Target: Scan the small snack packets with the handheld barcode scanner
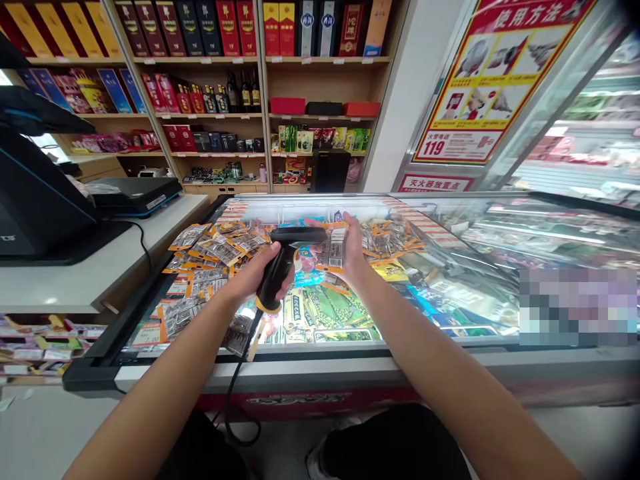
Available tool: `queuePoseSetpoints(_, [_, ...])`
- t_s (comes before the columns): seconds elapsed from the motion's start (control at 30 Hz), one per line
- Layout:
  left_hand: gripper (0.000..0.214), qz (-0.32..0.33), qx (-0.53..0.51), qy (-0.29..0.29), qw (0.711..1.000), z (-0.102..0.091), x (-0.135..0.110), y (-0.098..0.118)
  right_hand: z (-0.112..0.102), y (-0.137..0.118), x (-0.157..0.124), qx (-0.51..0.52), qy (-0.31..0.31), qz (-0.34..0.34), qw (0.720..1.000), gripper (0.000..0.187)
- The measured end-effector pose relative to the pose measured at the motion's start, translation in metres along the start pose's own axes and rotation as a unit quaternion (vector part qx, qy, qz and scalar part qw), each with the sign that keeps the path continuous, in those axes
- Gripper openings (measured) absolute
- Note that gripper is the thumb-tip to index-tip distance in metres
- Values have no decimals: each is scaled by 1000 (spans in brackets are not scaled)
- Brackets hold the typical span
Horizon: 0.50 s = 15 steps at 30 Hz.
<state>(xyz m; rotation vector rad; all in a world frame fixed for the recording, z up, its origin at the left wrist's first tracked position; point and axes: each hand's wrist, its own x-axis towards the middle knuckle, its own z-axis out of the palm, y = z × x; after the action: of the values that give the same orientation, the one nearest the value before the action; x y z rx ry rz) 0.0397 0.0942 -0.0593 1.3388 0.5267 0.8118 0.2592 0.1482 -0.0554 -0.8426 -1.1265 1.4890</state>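
My left hand (256, 272) is wrapped round the handle of a black barcode scanner (299, 235), its head pointing right. A cord (231, 393) hangs from the scanner's grip past the freezer's front edge. My right hand (354, 248) grips a small snack packet (336, 247) with orange edges, its printed label side towards me, just right of the scanner head. Similar orange-edged packets (223, 247) lie heaped to the left on the freezer's glass top, and another pile (391, 237) lies beyond my right hand. Both hands are above the glass.
Under the glass of the chest freezer (320, 365) are green bags (345, 310) and other frozen packs. A counter (55, 283) on the left carries a scale (133, 195) and a dark terminal (40, 180). Shelves with boxes and bottles stand behind; a red-and-yellow poster (493, 83) hangs right.
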Motion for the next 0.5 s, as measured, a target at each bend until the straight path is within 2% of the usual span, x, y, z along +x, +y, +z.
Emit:
queuePoseSetpoints(0.1, [63, -33, 31, -27, 999, 6, -2, 0, -6, -1, 4, 53, -16, -10, 998, 89])
queuePoseSetpoints(0.2, [63, -53, 48, -34, 997, 10, -4, 0, -14, -1, 9, 84, 0, -26, 996, 89])
queuePoseSetpoints(0.33, [63, -53, 44, -38, 997, 11, -4, -1, -16, 1, 12, 92, 23, -33, 995, 87])
queuePoseSetpoints(0.5, [63, -40, 40, -47, 997, 7, -1, -3, -17, -4, 13, 129, 11, -56, 990, 78])
